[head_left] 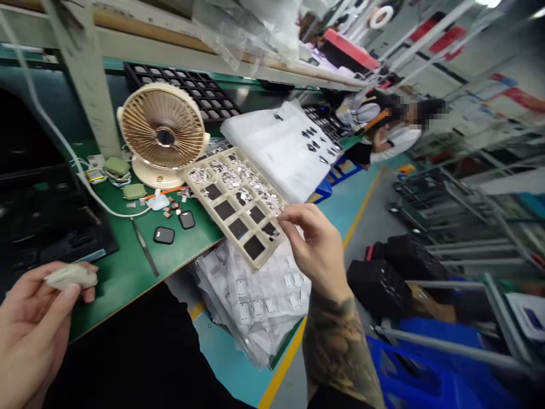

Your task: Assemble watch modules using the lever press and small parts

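At the lower left, my left hand point(46, 309) grips a small pale green rounded case point(71, 276) between thumb and fingers. My right hand point(317, 241) is pinched at the right edge of a cream compartment tray point(219, 224); whatever lies between its fingertips is too small to make out. Small white parts point(230, 176) fill the tray's far compartments, while the nearer ones show dark bottoms. On the green table point(123, 284) lie metal tweezers point(145, 248), two black square devices point(164, 235) and several small brownish pieces point(170, 208). Green cases point(134, 191) lie farther back.
A cream fan point(164, 133) stands behind the tray. White foam sheets point(276, 150) bear small black parts. A white cable point(91, 193) crosses the table's left side. Bagged white parts point(255, 295) sit below the table edge. Another person point(398, 130) is at the far right.
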Tool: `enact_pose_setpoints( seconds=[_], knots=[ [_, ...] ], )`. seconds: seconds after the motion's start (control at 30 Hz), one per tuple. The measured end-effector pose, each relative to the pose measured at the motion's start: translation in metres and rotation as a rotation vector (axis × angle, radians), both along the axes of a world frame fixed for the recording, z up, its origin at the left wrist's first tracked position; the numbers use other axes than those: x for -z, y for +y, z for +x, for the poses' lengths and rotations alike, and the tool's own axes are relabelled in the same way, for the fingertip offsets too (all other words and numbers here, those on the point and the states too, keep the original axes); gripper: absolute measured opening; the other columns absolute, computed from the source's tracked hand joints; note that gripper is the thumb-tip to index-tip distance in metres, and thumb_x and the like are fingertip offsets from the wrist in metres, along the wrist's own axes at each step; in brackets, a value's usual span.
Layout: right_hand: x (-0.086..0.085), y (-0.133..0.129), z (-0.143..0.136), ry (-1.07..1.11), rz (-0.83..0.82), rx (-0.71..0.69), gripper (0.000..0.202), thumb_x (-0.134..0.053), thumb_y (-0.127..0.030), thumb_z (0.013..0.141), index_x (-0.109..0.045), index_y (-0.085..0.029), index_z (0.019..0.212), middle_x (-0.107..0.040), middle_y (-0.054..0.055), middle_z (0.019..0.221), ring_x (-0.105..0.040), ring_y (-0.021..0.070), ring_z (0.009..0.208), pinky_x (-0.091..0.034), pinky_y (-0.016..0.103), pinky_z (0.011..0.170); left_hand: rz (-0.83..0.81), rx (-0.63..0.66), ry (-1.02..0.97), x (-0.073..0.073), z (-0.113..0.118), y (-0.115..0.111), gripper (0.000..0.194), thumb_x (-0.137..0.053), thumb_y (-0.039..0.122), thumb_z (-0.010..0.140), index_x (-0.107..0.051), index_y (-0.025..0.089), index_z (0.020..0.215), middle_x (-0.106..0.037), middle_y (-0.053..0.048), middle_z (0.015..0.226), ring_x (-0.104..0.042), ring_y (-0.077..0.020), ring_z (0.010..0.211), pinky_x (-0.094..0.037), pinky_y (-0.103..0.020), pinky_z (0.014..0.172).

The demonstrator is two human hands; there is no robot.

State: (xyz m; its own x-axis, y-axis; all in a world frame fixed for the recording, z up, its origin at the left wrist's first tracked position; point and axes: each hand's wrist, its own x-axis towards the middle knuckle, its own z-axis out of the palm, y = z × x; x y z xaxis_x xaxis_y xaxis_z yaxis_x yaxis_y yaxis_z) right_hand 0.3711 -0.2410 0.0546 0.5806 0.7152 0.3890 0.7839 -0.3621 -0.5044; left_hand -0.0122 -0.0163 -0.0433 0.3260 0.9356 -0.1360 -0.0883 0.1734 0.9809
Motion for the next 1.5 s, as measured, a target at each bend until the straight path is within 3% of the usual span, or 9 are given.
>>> enact_pose_setpoints(
  seconds=[0.17, 0.3, 0.4, 0.5, 0.67, 0.83, 1.03, 1.27, 1.5],
  knots=[
    [0.039, 0.063, -0.083, 0.201, 0.355, -0.298, 0.023, -0.07, -0.011, 0.106, -0.076, -0.028, 0.12, -0.075, 0.004, 0.108, -0.073, 0.0204, 0.101, -0.06, 0.038, 0.09, -0.124, 0.05, -0.204, -0.015, 0.011, -0.002, 0.032, -0.094, 0.033, 0.095, -0.074, 0.023, 0.119, -0.086, -0.008, 0.107, -0.074, -0.0151, 0.082, -0.063, -0.024, 0.08],
    [0.074, 0.133, -0.149, 0.432, 0.493, -0.572, 0.029, -0.074, -0.005, 0.102, -0.08, -0.027, 0.119, -0.078, 0.005, 0.104, -0.076, 0.0216, 0.099, -0.064, 0.038, 0.085, -0.167, 0.08, -0.299, -0.016, 0.001, 0.004, 0.03, -0.087, 0.035, 0.102, -0.07, 0.021, 0.122, -0.085, -0.011, 0.104, -0.08, -0.0205, 0.088, -0.063, -0.026, 0.075],
    [0.082, 0.169, -0.181, 0.593, 0.496, -0.701, 0.035, -0.076, -0.004, 0.101, -0.082, -0.028, 0.125, -0.08, 0.005, 0.107, -0.078, 0.021, 0.096, -0.066, 0.038, 0.083, -0.116, 0.098, -0.273, -0.018, -0.012, 0.005, 0.026, -0.084, 0.037, 0.106, -0.068, 0.021, 0.12, -0.086, -0.012, 0.114, -0.081, -0.0214, 0.09, -0.062, -0.028, 0.073],
    [0.081, 0.188, -0.195, 0.633, 0.502, -0.732, 0.033, -0.076, -0.003, 0.101, -0.084, -0.029, 0.12, -0.08, 0.003, 0.101, -0.077, 0.0175, 0.088, -0.064, 0.033, 0.076, 0.047, 0.119, -0.055, -0.021, -0.023, 0.005, 0.019, -0.079, 0.037, 0.109, -0.074, 0.023, 0.121, -0.085, -0.008, 0.115, -0.076, -0.0185, 0.089, -0.059, -0.027, 0.074],
    [0.072, 0.193, -0.202, 0.633, 0.407, -0.759, 0.026, -0.08, -0.01, 0.1, -0.089, -0.03, 0.113, -0.081, 0.003, 0.098, -0.077, 0.0183, 0.089, -0.065, 0.032, 0.074, 0.526, 0.15, 0.312, -0.022, -0.027, 0.005, 0.016, -0.074, 0.024, 0.112, -0.082, 0.025, 0.125, -0.08, -0.004, 0.112, -0.073, -0.0188, 0.098, -0.056, -0.031, 0.09],
    [0.073, 0.189, -0.204, 0.604, 0.293, -0.797, 0.021, -0.082, -0.016, 0.1, -0.091, -0.032, 0.111, -0.078, 0.005, 0.103, -0.075, 0.019, 0.089, -0.066, 0.035, 0.075, 0.653, 0.196, 0.382, -0.019, -0.022, 0.006, 0.012, -0.071, 0.025, 0.113, -0.079, 0.021, 0.122, -0.071, -0.003, 0.101, -0.065, -0.0183, 0.089, -0.051, -0.033, 0.082],
    [0.072, 0.19, -0.197, 0.526, 0.218, -0.845, 0.017, -0.08, -0.017, 0.103, -0.089, -0.029, 0.109, -0.078, 0.005, 0.102, -0.077, 0.0192, 0.091, -0.068, 0.035, 0.079, 0.49, 0.3, 0.303, -0.023, -0.024, 0.007, 0.01, -0.067, 0.026, 0.115, -0.072, 0.022, 0.107, -0.066, 0.0, 0.097, -0.06, -0.0166, 0.09, -0.047, -0.029, 0.082],
    [0.067, 0.186, -0.195, 0.22, 0.215, -1.025, 0.055, -0.09, -0.023, 0.097, -0.072, -0.026, 0.149, -0.078, 0.012, 0.127, -0.078, 0.0271, 0.115, -0.069, 0.043, 0.098, 0.236, 0.305, 0.232, -0.025, -0.024, 0.007, 0.035, -0.065, 0.042, 0.116, -0.061, 0.02, 0.088, -0.052, 0.004, 0.082, -0.047, -0.0137, 0.074, -0.038, -0.029, 0.068],
    [0.076, 0.184, -0.198, -0.044, 0.184, -1.051, 0.052, -0.08, -0.022, 0.105, -0.064, -0.024, 0.155, -0.082, 0.012, 0.123, -0.08, 0.0282, 0.109, -0.068, 0.045, 0.088, 0.248, 0.323, 0.242, -0.021, -0.028, 0.01, 0.039, -0.063, 0.044, 0.115, -0.058, 0.02, 0.085, -0.051, 0.004, 0.079, -0.045, -0.0141, 0.074, -0.037, -0.031, 0.068]
  ],
)
